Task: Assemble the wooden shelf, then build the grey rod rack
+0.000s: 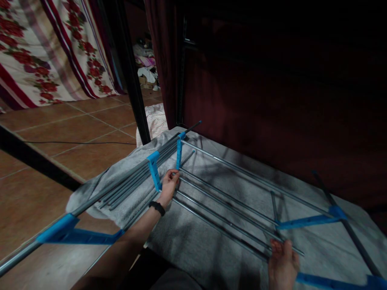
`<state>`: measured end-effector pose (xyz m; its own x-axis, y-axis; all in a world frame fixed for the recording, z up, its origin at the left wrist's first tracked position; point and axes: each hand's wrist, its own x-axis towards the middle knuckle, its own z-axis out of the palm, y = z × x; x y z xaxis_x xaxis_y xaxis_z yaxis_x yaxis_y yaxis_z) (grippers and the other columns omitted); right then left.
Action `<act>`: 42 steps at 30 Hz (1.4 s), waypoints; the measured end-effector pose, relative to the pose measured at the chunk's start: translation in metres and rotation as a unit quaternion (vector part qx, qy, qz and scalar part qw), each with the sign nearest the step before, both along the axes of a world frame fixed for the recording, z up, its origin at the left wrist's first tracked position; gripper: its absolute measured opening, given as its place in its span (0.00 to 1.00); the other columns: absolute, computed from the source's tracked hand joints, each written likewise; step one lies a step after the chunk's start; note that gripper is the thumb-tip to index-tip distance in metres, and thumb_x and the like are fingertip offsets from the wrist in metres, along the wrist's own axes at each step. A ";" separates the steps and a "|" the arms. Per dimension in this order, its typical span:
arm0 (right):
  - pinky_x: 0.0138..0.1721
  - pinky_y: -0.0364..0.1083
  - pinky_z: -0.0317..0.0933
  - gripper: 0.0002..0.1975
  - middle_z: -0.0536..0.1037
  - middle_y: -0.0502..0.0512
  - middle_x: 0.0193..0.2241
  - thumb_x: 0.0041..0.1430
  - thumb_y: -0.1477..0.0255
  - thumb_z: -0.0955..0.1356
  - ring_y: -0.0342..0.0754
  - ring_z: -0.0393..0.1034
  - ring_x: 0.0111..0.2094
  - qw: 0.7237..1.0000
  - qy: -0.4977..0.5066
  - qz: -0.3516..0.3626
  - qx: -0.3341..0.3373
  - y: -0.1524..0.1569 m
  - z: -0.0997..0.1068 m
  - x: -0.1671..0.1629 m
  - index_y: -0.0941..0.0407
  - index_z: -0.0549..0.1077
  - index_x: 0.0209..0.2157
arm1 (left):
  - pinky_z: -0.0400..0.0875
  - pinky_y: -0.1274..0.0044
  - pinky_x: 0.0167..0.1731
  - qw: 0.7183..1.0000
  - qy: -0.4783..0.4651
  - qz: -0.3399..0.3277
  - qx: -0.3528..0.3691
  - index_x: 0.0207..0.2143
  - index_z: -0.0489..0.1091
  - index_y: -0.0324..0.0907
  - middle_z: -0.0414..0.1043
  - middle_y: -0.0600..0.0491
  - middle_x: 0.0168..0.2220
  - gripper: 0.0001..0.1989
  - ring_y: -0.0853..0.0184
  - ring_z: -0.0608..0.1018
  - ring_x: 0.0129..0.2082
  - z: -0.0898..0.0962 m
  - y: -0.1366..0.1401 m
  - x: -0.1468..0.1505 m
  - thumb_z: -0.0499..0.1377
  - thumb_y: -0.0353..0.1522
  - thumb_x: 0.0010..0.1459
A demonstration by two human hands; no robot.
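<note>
My left hand [169,187], with a dark band on its wrist, is closed at the far end of a thin metal tube [229,208], close to an upright blue plastic bracket [179,155]. A second blue bracket [155,175] stands just left of those fingers. My right hand [282,259] has its fingers curled round the same tube near its near end, which pokes out past the hand. Several similar tubes run alongside, below a longer metal bar [250,174]. Another blue bracket [308,221] joins a dark pole at the right.
A grey blanket [208,249] lies under the frame. Several grey tubes [136,181] lie bundled on the left, beside a large blue bracket [81,235]. Black posts [130,72] rise at the left, over a tiled floor [72,129]. Dark red cloth [242,104] hangs behind.
</note>
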<state>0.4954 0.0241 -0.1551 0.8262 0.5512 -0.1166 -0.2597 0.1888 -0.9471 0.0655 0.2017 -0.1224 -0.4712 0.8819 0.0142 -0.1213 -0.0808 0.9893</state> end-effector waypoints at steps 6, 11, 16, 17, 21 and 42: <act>0.31 0.35 0.72 0.18 0.77 0.43 0.21 0.46 0.63 0.78 0.39 0.75 0.24 0.999 0.035 -0.006 0.006 0.000 -0.001 0.001 0.52 0.67 0.26 | 0.54 0.79 0.19 1.000 -0.001 -0.003 -0.003 0.33 0.71 0.44 0.57 0.62 0.17 0.10 0.72 0.62 0.17 0.003 -0.001 0.002 0.64 0.38 0.50; 0.31 0.38 0.75 0.14 0.79 0.44 0.24 0.43 0.68 0.79 0.41 0.76 0.25 0.998 0.049 -0.004 0.031 0.001 -0.001 0.004 0.53 0.71 0.27 | 0.51 0.79 0.19 1.000 0.004 0.011 -0.012 0.32 0.71 0.43 0.56 0.63 0.17 0.11 0.74 0.59 0.17 0.005 0.000 0.004 0.65 0.40 0.49; 0.30 0.37 0.75 0.14 0.81 0.44 0.29 0.40 0.69 0.79 0.40 0.76 0.26 0.998 0.049 0.005 0.038 0.003 0.001 0.002 0.52 0.75 0.29 | 0.50 0.79 0.19 1.000 0.005 0.016 -0.018 0.30 0.72 0.43 0.56 0.62 0.18 0.14 0.74 0.58 0.18 0.009 -0.001 0.005 0.68 0.41 0.46; 0.29 0.37 0.75 0.14 0.80 0.43 0.27 0.40 0.69 0.80 0.40 0.76 0.25 0.998 0.049 0.003 0.035 0.002 0.001 0.002 0.53 0.74 0.27 | 0.50 0.79 0.19 1.000 0.006 0.017 -0.018 0.30 0.72 0.43 0.56 0.62 0.18 0.14 0.74 0.58 0.18 0.009 -0.001 0.005 0.68 0.42 0.46; 0.29 0.38 0.75 0.17 0.77 0.42 0.21 0.40 0.66 0.80 0.40 0.74 0.22 0.999 0.046 -0.016 0.019 0.002 0.000 0.001 0.54 0.70 0.24 | 0.49 0.79 0.19 1.000 0.008 0.019 -0.019 0.28 0.70 0.43 0.57 0.62 0.18 0.15 0.74 0.58 0.18 0.010 -0.002 0.006 0.69 0.43 0.45; 0.32 0.42 0.76 0.14 0.80 0.44 0.29 0.43 0.71 0.77 0.43 0.78 0.28 0.999 0.028 0.013 0.042 0.002 0.000 0.004 0.52 0.75 0.33 | 0.50 0.79 0.19 1.000 -0.012 -0.017 -0.006 0.34 0.71 0.44 0.55 0.63 0.16 0.13 0.73 0.59 0.16 0.004 -0.001 0.002 0.66 0.39 0.48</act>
<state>0.4994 0.0260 -0.1555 0.8048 0.5824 -0.1149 -0.3182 0.2600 -0.9117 0.0678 0.2006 -0.1188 -0.4408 0.8976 -0.0069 -0.1482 -0.0651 0.9868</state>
